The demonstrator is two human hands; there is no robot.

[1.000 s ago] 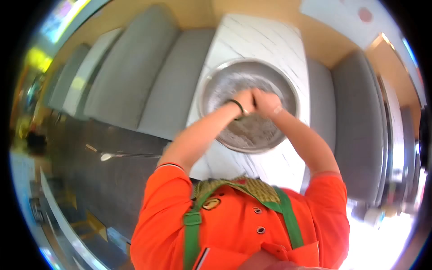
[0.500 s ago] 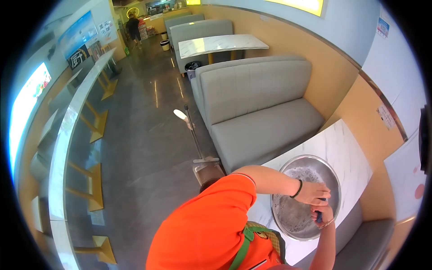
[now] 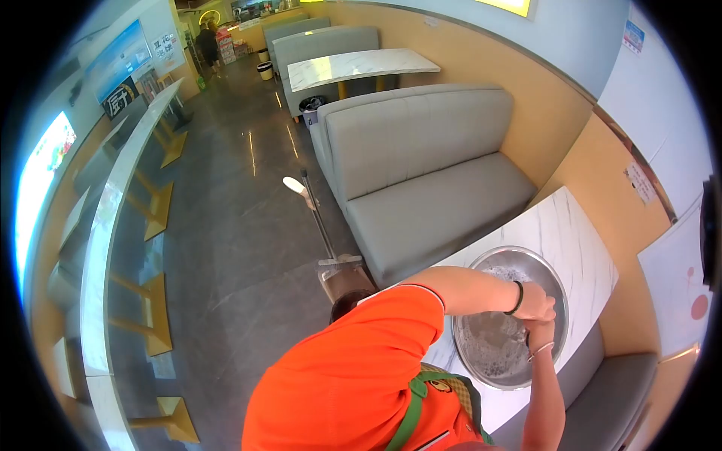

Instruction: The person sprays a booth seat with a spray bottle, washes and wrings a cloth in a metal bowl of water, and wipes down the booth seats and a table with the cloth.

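Observation:
My left hand (image 3: 534, 301), with a black band at its wrist, is closed over the right part of a large round metal basin (image 3: 460, 353). Just below and touching it is my right hand (image 3: 540, 331), also closed, with a thin bracelet at the wrist. Whatever the fingers hold is hidden; only a little of something dark shows beside my right hand. Cloudy water with foam (image 3: 492, 342) fills the lower part of the basin, which rests on a white marbled table (image 3: 579, 233).
A grey bench (image 3: 444, 210) stands beyond the table. On the floor are a long-handled dustpan (image 3: 342, 276) and a bin (image 3: 310, 109). A long narrow counter (image 3: 98, 293) runs along the left. Far back, a person (image 3: 208, 46) stands in the aisle.
The view has swung from straight down over the basin to the aisle on the left. My hands have drawn closer together since half a second ago, and the dark item between them is now mostly hidden.

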